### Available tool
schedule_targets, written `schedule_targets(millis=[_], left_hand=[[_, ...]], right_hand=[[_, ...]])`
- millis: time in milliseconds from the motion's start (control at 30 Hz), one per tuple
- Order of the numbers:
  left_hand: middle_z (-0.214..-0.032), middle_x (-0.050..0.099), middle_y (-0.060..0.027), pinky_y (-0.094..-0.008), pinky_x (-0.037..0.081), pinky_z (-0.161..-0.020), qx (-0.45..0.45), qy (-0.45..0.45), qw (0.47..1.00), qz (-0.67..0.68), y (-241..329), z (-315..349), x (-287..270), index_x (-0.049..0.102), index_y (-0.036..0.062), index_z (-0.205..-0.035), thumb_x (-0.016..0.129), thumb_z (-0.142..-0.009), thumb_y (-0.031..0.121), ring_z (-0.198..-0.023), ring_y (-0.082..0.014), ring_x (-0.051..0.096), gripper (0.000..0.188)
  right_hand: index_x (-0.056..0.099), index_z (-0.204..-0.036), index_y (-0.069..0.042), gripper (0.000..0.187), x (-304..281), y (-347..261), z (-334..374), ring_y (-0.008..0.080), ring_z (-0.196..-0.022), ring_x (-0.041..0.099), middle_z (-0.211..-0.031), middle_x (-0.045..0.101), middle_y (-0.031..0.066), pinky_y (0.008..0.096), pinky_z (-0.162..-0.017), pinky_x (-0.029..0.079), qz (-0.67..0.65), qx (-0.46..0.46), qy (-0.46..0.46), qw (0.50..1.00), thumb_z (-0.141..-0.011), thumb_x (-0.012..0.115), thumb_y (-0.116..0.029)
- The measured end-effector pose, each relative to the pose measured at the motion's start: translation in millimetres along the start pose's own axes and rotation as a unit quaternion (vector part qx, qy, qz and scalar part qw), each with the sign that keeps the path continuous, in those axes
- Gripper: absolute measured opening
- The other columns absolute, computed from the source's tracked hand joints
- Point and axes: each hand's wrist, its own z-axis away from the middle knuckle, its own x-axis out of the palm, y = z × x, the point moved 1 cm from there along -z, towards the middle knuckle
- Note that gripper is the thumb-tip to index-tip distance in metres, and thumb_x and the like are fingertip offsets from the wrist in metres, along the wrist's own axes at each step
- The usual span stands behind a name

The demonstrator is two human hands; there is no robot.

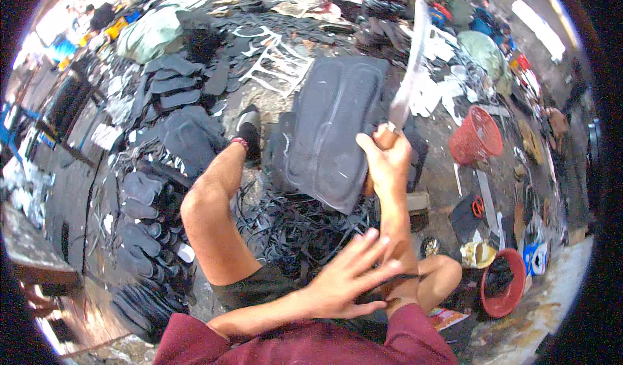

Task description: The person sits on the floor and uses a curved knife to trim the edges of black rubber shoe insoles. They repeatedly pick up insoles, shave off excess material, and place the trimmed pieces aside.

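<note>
My right hand (387, 160) is closed round the wooden handle of a large curved knife (414, 70), its long pale blade pointing up and away from me. Just left of that hand lies a dark rubber slab (334, 128) with raised rounded outlines, tilted over other dark sheets. My left hand (347, 277) holds nothing; its fingers are spread over my right forearm, and whether they touch it I cannot tell. A tangle of thin black rubber strips (298, 229) covers the ground between my bent legs, in front of the slab.
Stacks of black sole-shaped pieces (172, 83) lie far left, with more sole pieces (143, 235) beside my left leg. At right stand a red basket (476, 136) and a red bucket (503, 284). A white cut-out frame (279, 60) lies beyond the slab.
</note>
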Motion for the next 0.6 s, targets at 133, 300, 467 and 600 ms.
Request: schedule_targets(millis=[133,300,467,600], left_hand=[[-0.149,0.047,-0.0175,-0.0354,0.057,-0.09,-0.01,0.026,0.999,-0.039,-17.2,46.1,60.9,0.061,0.0141,-0.135,0.071,-0.076,0.005,-0.131,-0.0383,0.052,0.06],[-0.102,0.073,-0.0117,-0.0365,0.057,-0.079,-0.18,0.102,0.974,-0.094,-41.6,83.3,-9.8,0.073,0.0061,-0.11,0.07,-0.073,-0.006,-0.09,-0.0274,0.071,0.039],[-0.115,0.068,-0.0208,-0.0436,0.051,-0.096,-0.393,0.038,0.892,-0.218,-89.5,127.3,-59.0,0.072,0.0001,-0.104,0.069,-0.082,0.0,-0.11,-0.0362,0.064,0.022],[-0.135,0.054,-0.0291,-0.0476,0.035,-0.114,-0.312,-0.052,0.871,-0.375,-66.5,77.9,-33.5,0.067,-0.0011,-0.115,0.073,-0.085,0.016,-0.133,-0.0415,0.048,0.035]], right_hand=[[0.054,-0.081,-0.005,0.031,11.2,33.7,-15.7,0.0189,-0.062,0.055,-0.069,0.055,0.0024,0.0367,-0.064,0.048,0.041,0.004,0.044,0.998,-0.072,0.082,-0.015],[0.056,-0.081,-0.005,0.031,-26.6,74.8,-23.5,0.0209,-0.061,0.057,-0.068,0.057,0.0049,0.0381,-0.063,0.049,0.12,0.021,0.047,0.991,-0.07,0.082,-0.017],[0.056,-0.079,-0.005,0.029,-84.5,110.7,-31.6,0.0177,-0.062,0.057,-0.069,0.06,0.0032,0.0358,-0.063,0.049,0.187,0.048,0.046,0.98,-0.072,0.081,-0.017],[0.056,-0.084,-0.004,0.03,-118.6,95.2,-12.1,0.0145,-0.065,0.058,-0.073,0.061,0.0017,0.0338,-0.064,0.05,0.145,0.033,0.054,0.987,-0.075,0.082,-0.018]])
